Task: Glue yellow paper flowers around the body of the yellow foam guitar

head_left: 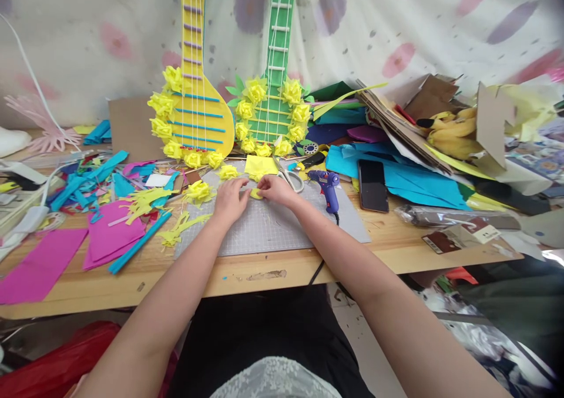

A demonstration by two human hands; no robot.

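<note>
Above the grey cutting mat (273,233), my right hand (277,189) pinches a small yellow paper piece (256,194) at its fingertips. Close by on the left, my left hand (231,199) has its thumb and fingers apart, with nothing seen between them. A yellow paper flower (198,192) lies left of that hand, and another yellow flower (228,172) is just behind it. Beyond my right hand are a yellow paper sheet (261,165) and scissors (291,178). A blue glue gun (326,188) stands on the mat to the right.
A yellow paper instrument (202,113) and a green one (274,110), both trimmed with yellow flowers, lean at the back. Colored scraps (114,186) and magenta sheets (44,263) cover the left. A phone (373,185), blue paper (405,178) and stacked cardboard (396,125) are at right.
</note>
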